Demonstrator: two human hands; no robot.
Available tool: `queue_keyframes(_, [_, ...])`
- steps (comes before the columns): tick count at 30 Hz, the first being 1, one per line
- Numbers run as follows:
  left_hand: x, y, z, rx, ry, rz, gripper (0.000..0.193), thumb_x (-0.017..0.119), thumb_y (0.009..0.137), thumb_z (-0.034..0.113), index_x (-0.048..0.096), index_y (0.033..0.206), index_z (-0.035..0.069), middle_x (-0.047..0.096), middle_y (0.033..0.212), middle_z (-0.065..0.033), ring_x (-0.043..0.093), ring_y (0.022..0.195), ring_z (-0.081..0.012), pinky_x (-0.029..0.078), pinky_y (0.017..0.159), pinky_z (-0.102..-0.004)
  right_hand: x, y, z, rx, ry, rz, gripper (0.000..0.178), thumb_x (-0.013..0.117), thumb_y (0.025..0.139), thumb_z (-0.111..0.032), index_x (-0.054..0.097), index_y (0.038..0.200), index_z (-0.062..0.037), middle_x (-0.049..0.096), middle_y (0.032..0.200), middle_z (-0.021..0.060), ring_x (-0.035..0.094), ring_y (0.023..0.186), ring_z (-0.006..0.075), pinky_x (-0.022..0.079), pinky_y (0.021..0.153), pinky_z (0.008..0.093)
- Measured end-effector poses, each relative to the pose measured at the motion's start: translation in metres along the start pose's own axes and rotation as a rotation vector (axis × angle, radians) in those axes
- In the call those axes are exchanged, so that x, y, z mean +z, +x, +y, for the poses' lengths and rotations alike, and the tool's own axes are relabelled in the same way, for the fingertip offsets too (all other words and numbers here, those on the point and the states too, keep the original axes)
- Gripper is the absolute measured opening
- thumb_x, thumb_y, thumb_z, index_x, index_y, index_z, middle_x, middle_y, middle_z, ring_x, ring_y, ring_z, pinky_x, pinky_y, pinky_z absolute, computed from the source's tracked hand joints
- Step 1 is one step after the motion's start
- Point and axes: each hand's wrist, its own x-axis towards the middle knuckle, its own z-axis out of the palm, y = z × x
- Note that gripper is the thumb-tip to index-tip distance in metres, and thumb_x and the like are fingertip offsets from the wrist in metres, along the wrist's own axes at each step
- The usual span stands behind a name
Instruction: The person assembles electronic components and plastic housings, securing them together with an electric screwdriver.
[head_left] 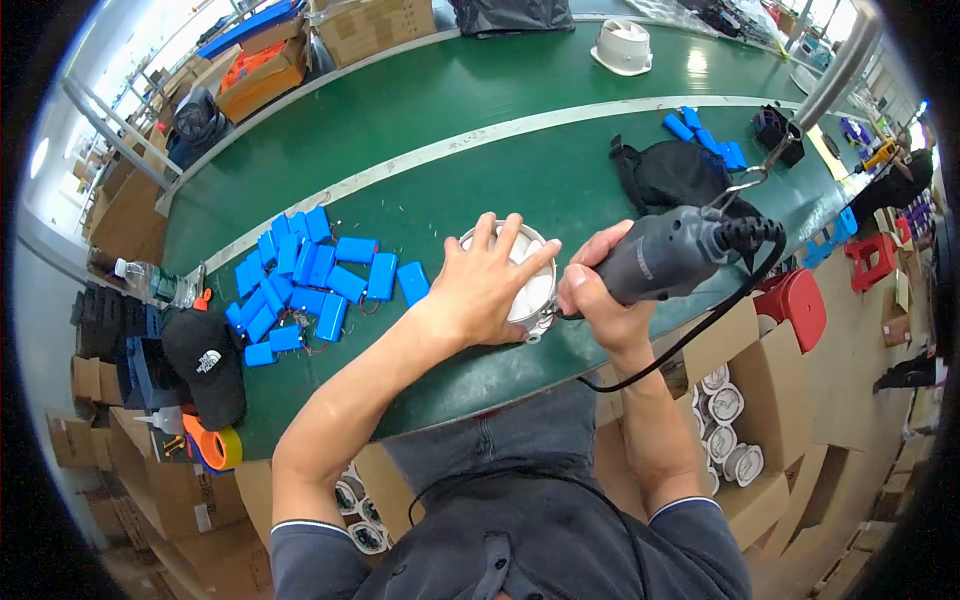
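Observation:
My left hand presses down over a round white plastic housing, its fingers spread across the top and gripping the rim. The housing rests on the green table near the front edge. In my right hand is a dark grey corded electric screwdriver, held nearly level. Its front end points at the housing's right side, where a small metal part shows; whether the bit touches it I cannot tell. Left of my hands lie several blue battery packs in a loose pile, some with thin wires.
A metal hook hangs by the screwdriver's rear; its black cord loops down. Beyond are a black bag, more blue packs and a white housing. A cap and bottle sit left; a carton of white parts stands right.

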Motion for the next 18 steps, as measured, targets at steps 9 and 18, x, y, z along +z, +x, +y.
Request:
queue_keyframes(9, [-0.020,-0.005,0.001,0.036,0.024,-0.194,0.095,0.075,0.058,0.041,0.029,0.135,0.010,0.033,0.129,-0.0274,0.039,0.115,-0.0448,0.046,0.080,-0.0515,0.000,-0.006,-0.028,0.048,0.071,-0.062,0.027,0.065,0.067,0.002,0.049,0.088,-0.0040,0.051,0.075,0.0021,0.050,0.067,0.0088,0.042,0.061,0.0232])
queue_keyframes(18, [-0.025,-0.016,-0.005,-0.239,0.018,0.006,0.093,0.061,0.065,0.065,0.033,0.134,0.010,0.032,0.130,-0.0308,0.036,0.118,-0.0482,0.042,0.091,-0.0467,0.017,-0.013,-0.032,0.003,0.140,-0.144,0.030,0.066,0.066,0.000,0.048,0.089,-0.0033,0.051,0.074,0.0031,0.050,0.065,0.0092,0.043,0.059,0.0229])
